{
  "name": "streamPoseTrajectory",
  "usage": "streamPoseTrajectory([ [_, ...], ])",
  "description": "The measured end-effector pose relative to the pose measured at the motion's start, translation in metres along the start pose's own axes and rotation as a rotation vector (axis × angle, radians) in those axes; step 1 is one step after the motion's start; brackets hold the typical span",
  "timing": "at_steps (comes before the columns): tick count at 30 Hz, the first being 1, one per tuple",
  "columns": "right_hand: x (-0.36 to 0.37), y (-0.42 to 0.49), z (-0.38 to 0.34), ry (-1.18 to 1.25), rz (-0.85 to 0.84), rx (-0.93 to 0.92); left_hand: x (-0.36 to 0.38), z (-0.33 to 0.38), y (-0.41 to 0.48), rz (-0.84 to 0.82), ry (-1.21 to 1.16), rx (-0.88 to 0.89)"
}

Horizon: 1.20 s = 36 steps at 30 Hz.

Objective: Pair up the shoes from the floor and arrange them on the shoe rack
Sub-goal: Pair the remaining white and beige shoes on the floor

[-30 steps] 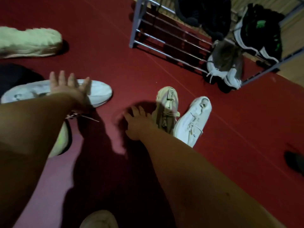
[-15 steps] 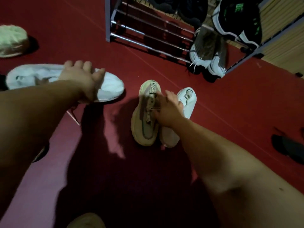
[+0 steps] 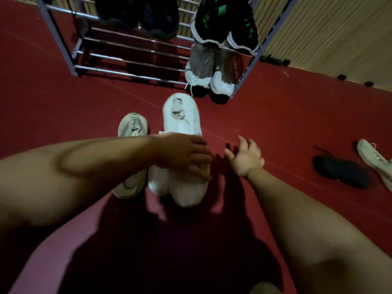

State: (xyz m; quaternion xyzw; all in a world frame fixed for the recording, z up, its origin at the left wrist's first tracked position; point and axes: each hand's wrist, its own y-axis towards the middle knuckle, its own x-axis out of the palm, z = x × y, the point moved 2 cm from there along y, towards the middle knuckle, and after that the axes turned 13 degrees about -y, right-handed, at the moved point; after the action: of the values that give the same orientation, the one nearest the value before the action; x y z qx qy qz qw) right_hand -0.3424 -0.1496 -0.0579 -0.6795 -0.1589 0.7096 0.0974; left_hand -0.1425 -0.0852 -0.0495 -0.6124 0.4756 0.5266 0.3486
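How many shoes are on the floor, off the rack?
5: a beige shoe beside two white shoes under the left hand; a black shoe and a pale shoe at far right. A rounded shape at the bottom edge may be another.

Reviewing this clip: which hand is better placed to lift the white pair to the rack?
Left. The left hand lies across both white shoes, which sit side by side. The right hand hangs open beside them, holding nothing.
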Motion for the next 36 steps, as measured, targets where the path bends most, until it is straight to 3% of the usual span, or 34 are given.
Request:
streamPoseTrajectory([
  [3,0.01,0.006,0.03,0.15,-0.022,0.123,0.017,-0.005,0.034,0.041,-0.008,0.104],
  [5,0.021,0.007,0.041,0.252,-0.076,0.184,0.022,-0.005,0.044,-0.013,-0.054,-0.041],
  [6,0.029,0.005,0.043,0.299,-0.112,0.194,0.027,-0.006,0.043,-0.037,-0.101,-0.219],
  [8,0.045,-0.003,0.036,0.364,-0.178,0.156,0.039,0.001,0.031,-0.075,-0.331,-0.77],
  [10,0.06,-0.013,0.022,0.404,-0.224,0.073,0.055,0.019,0.016,-0.126,-0.482,-1.199],
  [12,0.071,-0.023,0.004,0.39,-0.275,0.023,0.062,0.04,-0.003,-0.221,-0.679,-1.544],
  [14,0.078,-0.03,-0.016,0.358,-0.275,-0.009,0.064,0.053,-0.012,-0.304,-0.781,-1.677],
  [17,0.083,-0.04,-0.041,0.377,-0.265,0.01,0.06,0.064,-0.008,-0.39,-0.718,-1.638],
  [23,0.094,-0.043,-0.049,0.226,-0.229,-0.029,0.071,0.06,-0.008,-0.36,-0.807,-1.663],
  [32,0.088,-0.028,-0.022,0.154,-0.167,-0.066,0.08,0.057,-0.012,-0.228,-0.856,-1.673],
  [36,0.094,-0.036,-0.034,0.185,-0.125,0.021,0.084,0.061,-0.011,-0.148,-0.833,-1.717],
])
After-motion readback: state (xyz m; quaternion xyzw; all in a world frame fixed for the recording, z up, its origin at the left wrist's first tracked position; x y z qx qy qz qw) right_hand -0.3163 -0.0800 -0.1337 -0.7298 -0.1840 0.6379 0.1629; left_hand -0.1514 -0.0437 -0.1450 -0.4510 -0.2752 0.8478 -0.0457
